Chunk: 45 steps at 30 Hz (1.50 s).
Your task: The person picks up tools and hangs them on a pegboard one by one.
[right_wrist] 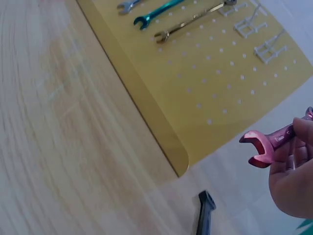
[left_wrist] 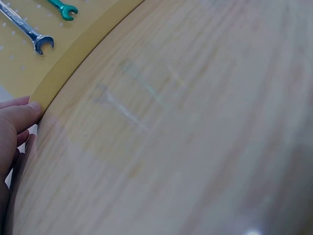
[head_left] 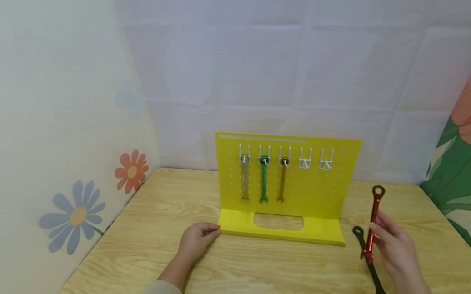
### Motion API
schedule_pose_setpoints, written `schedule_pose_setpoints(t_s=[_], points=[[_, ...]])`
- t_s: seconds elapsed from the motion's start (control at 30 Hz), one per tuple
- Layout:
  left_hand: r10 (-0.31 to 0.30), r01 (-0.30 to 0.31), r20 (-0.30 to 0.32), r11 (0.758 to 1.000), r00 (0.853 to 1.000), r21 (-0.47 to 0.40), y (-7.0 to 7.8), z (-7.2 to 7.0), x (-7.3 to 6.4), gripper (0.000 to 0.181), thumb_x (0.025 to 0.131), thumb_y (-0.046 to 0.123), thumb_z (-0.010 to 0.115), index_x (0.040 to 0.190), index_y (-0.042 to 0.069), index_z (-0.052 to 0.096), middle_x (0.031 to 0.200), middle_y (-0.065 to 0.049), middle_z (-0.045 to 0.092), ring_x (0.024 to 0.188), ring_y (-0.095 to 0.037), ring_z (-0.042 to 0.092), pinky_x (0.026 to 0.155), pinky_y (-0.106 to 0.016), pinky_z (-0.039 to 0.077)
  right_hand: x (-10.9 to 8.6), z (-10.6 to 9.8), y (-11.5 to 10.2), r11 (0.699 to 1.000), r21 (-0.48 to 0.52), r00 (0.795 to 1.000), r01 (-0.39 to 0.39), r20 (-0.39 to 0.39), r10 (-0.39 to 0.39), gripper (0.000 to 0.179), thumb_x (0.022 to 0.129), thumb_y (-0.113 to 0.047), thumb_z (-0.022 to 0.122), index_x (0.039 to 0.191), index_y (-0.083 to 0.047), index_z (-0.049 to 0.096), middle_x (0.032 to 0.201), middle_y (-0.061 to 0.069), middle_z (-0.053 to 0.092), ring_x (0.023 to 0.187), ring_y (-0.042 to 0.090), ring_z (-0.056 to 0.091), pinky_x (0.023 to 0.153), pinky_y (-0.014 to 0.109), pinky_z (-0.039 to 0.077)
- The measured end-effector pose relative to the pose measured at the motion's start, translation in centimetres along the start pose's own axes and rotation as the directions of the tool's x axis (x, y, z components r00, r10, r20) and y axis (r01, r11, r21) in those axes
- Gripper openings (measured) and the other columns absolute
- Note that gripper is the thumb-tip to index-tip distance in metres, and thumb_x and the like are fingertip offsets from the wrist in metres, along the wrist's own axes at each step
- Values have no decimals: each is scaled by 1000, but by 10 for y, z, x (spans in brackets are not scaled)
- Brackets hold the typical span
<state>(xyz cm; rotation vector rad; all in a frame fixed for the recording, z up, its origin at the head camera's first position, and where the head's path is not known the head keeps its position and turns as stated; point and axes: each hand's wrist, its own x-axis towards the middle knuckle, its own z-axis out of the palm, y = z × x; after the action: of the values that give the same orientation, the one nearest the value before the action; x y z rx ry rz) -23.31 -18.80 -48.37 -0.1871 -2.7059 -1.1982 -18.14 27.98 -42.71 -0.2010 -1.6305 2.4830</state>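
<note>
My right hand [head_left: 395, 249] grips a shiny red combination wrench [head_left: 374, 211] by its shank, box end up, to the right of a yellow pegboard stand [head_left: 314, 193]. In the right wrist view the wrench's open end [right_wrist: 259, 147] points toward the board. A black combination wrench [head_left: 375, 279] lies on the table under the red one, which partly covers it. My left hand [head_left: 196, 242] pinches the front left corner of the stand's base. Silver [head_left: 245, 179], green [head_left: 263, 181] and gold [head_left: 282, 182] wrenches hang from the board's hooks.
Two white hooks, one [head_left: 304, 161] beside the gold wrench and another [head_left: 326, 162] farther right, hold nothing. The stand's base has a cutout at its middle. Under everything is a wood-grain table [head_left: 276, 273], with a white cloth backdrop [head_left: 265, 67] behind.
</note>
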Motion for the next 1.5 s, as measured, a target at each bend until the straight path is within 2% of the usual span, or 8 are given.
schedule_pose_setpoints(t_s=[0.1,0.37,0.63,0.8,1.1,1.23,1.33,1.5], points=[[-6,6,-2,1000,1000,-2,0,1,1,12,88,15,72,98,11,78,102,-8,76,103,-29,69,90,-45,56,0,10,-3,999,41,999,1,54,-4,39,95,0,59,99,-35,74,92,-15,65,81,0,62,72,14,52],[-7,7,-1,1000,1000,-6,-1,1,1,12,88,15,73,98,11,78,102,-8,76,103,-28,69,90,-45,56,2,39,-5,997,33,985,68,157,-72,40,96,4,56,101,-31,75,90,-12,66,77,1,63,70,15,54],[-4,4,0,1000,1000,-8,-1,1,1,12,88,14,73,98,11,78,101,-7,76,102,-28,69,90,-45,56,6,65,-1,993,36,971,110,209,-115,39,93,7,59,99,-28,75,90,-11,66,77,3,64,71,16,54],[-3,3,1,1000,1000,1,-1,0,1,12,88,14,73,98,11,78,102,-7,76,103,-28,69,90,-45,56,9,83,-1,994,-39,974,105,206,-94,43,92,9,59,95,-31,73,89,-13,65,79,1,62,71,15,54],[-4,4,7,1000,1000,2,-1,1,0,13,88,16,72,99,11,78,103,-7,76,103,-28,69,90,-45,56,15,112,-3,980,-188,976,68,214,-27,38,92,2,63,94,-36,67,92,-15,61,86,1,59,77,17,55],[-5,5,6,1000,1000,3,-1,1,0,13,88,16,73,99,11,78,103,-7,76,103,-29,69,91,-45,56,19,119,0,963,-266,977,41,212,17,30,94,0,61,112,-24,62,95,-15,59,89,0,59,81,16,55],[-5,5,3,1000,1000,1,-1,1,0,13,88,16,73,99,11,78,103,-7,76,104,-28,69,91,-45,56,23,122,2,948,-317,977,29,210,40,34,95,-1,59,128,-8,53,98,-13,57,90,0,59,82,16,55],[-6,6,0,1000,1000,-1,-2,1,0,13,88,17,73,99,12,78,103,-6,76,103,-28,69,90,-44,56,30,128,8,943,-333,978,27,202,43,41,95,0,59,134,2,46,97,-12,56,90,0,58,82,16,55]])
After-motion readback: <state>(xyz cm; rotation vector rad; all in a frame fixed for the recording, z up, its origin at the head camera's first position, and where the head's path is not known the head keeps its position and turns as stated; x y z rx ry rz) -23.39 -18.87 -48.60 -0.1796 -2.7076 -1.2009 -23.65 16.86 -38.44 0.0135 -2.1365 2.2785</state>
